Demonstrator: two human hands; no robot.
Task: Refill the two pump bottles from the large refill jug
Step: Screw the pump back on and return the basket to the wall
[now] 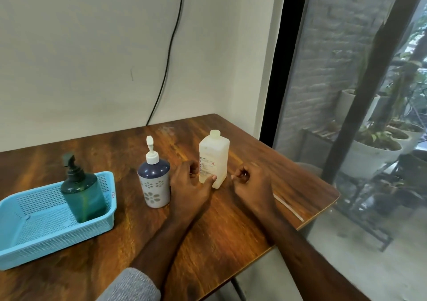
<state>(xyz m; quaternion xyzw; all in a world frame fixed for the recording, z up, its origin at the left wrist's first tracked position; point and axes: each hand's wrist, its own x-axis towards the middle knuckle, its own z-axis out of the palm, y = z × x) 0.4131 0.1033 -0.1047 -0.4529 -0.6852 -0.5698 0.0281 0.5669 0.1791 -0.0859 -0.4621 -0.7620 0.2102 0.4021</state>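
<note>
The large refill jug point(214, 159), whitish and square with its cap on, stands upright near the table's far right. My left hand point(191, 185) sits just left of it. Its thumb tip touches the jug's lower front, and its fingers curl loosely beside the jug, not around it. My right hand point(251, 180) hovers just right of the jug with loosely curled fingers, holding nothing. A navy and white flowered pump bottle point(154, 182) stands left of my left hand. A dark green pump bottle point(83, 194) stands inside the blue basket point(30, 243).
The wooden table point(208, 231) ends close on the right, beside a glass wall. A thin pale strip point(288, 207) lies near that right edge. A black cable point(166, 69) runs down the wall behind the table.
</note>
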